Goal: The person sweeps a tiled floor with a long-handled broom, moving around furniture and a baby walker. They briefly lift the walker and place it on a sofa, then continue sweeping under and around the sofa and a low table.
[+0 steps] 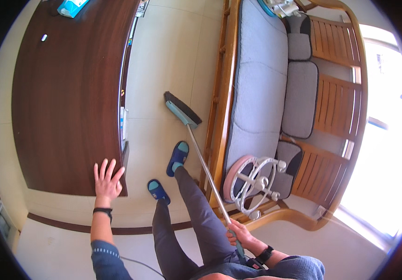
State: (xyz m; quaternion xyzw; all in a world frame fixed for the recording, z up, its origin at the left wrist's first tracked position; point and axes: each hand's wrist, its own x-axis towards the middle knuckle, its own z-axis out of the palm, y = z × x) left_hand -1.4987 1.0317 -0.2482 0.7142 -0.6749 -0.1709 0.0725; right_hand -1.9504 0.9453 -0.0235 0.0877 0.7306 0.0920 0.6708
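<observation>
My left hand [107, 180] rests with fingers spread on the near right corner of a dark wooden table [67, 98]. It holds nothing. The fingers of my right hand [238, 233] are closed around the upper grip of a broom [208, 171] with a metal pole. The pole slants up and left across the view, beside my right leg. Its light blue head with dark bristles [183, 109] lies on the tiled floor [159, 63] between the table and a wooden sofa.
The wooden sofa with grey cushions [260, 87] runs along the right. A round pink stool [237, 178] lies tipped on it, its wheeled base showing. A blue packet [70, 8] and a small white object [44, 37] are on the table. My feet wear blue slippers [179, 157].
</observation>
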